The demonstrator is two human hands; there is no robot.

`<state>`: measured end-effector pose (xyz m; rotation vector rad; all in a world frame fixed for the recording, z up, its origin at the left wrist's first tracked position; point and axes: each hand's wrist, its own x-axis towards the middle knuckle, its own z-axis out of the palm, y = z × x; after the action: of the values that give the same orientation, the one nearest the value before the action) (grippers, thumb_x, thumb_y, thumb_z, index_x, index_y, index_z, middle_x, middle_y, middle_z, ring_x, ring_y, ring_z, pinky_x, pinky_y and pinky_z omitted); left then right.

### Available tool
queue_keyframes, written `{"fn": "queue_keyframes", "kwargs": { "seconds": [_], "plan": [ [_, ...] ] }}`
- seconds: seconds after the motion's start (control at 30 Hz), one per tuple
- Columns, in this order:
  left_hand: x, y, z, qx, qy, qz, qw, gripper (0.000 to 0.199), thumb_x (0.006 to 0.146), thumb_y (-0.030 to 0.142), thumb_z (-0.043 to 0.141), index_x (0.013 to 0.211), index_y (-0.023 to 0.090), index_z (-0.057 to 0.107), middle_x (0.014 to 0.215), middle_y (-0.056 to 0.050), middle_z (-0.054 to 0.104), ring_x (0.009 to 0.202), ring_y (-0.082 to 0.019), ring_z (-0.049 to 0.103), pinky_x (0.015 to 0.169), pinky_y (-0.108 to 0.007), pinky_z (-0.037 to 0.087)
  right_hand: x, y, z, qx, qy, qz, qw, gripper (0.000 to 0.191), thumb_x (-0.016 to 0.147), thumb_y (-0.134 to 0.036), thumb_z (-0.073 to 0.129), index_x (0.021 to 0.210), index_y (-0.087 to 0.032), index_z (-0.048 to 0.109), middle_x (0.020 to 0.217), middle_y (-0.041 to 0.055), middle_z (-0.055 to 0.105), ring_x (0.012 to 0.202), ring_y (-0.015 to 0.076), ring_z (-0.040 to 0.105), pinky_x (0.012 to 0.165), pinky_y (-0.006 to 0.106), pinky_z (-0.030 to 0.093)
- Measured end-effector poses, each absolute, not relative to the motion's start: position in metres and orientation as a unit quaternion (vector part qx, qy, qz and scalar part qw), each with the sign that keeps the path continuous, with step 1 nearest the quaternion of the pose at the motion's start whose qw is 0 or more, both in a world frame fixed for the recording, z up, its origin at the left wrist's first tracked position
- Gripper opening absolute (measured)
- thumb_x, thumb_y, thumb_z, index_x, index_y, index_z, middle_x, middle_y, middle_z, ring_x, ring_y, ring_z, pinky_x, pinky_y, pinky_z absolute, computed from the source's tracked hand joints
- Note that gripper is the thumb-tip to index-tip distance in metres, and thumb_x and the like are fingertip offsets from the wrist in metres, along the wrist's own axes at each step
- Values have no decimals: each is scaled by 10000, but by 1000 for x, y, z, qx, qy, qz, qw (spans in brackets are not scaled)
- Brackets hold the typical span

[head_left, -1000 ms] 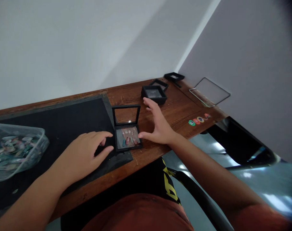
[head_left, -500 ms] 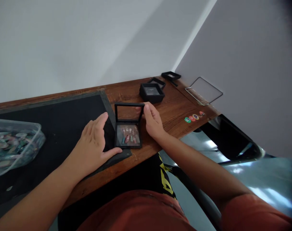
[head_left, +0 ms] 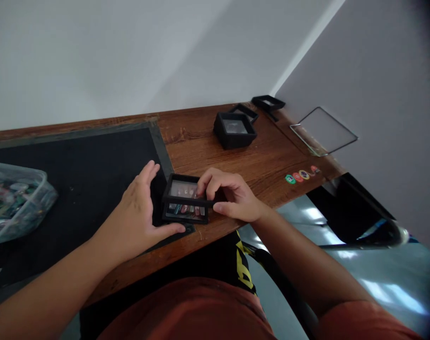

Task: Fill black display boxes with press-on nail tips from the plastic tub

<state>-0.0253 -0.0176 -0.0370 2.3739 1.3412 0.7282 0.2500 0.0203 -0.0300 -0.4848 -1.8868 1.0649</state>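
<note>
In front of me on the table lies a small black display case (head_left: 202,221), its windowed lid (head_left: 177,199) partly lowered over the base. Several press-on nails (head_left: 184,209) in pink, teal and pale tones show inside, seen through the gap and the clear window. My right hand (head_left: 232,193) pinches the lid's right front corner between thumb and fingers. Beside the case on its left, my left hand (head_left: 139,212) is spread with the thumb apart from the fingers; it holds nothing, and its thumb reaches near the case's front left corner.
A clear plastic tub (head_left: 30,208) of nails stands at the left on a black mat (head_left: 105,165). More black cases (head_left: 232,137) are stacked at the back right. A wire stand (head_left: 321,155) and round stickers (head_left: 298,176) sit by the right wall.
The case's lid, upright before, has tilted down over the base with my right hand, which moved nearer to me. My left hand stays spread beside it. The view shifted slightly.
</note>
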Motion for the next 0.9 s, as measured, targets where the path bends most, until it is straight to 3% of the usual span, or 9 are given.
{"fn": "queue_keyframes", "kwargs": {
  "seconds": [0.23,0.37,0.53,0.67,0.8,0.9],
  "plan": [
    [-27,-17,-34,827,455,249,215,1266,825,791,757,1724,302,12,1719,-222,407,1584,-466,419,1271,-771,329,245,12,-26,-221,-849,330,348,209,740,-267,794,861,-228,629,881,-33,707,855,171,630,853,373,354],
    [-28,-13,-30,841,448,209,218,1105,844,780,744,1697,291,240,1685,-166,480,1587,-442,420,1339,-736,214,244,6,-23,-244,-882,263,305,291,709,-240,772,955,-232,617,991,-15,719,907,186,647,826,367,334],
    [-28,-12,-25,814,489,208,235,1046,785,817,760,1598,245,437,1555,-167,588,1510,-464,481,1271,-720,375,247,7,-21,-255,-868,251,344,578,744,-356,856,1240,-252,578,1305,84,667,1213,275,639,1039,440,439],
    [-27,-13,-19,804,507,191,247,1047,754,793,786,1577,231,466,1524,-172,594,1487,-471,484,1244,-728,400,249,9,-23,-286,-865,236,337,863,772,-523,895,1485,-255,489,1592,155,513,1498,356,465,1246,570,340],
    [-27,-11,-17,811,498,200,235,1017,731,789,810,1541,245,524,1493,-163,622,1434,-467,525,1212,-730,438,252,9,-27,-300,-859,275,310,1118,794,-685,866,1671,-281,302,1738,162,349,1647,378,252,1343,636,204],
    [-27,-10,-18,817,487,204,231,998,716,807,820,1499,247,554,1457,-167,639,1399,-463,545,1172,-717,484,254,7,-30,-315,-849,307,293,1249,774,-688,887,1730,-299,183,1787,156,250,1680,388,165,1361,649,169]
  ]
}}
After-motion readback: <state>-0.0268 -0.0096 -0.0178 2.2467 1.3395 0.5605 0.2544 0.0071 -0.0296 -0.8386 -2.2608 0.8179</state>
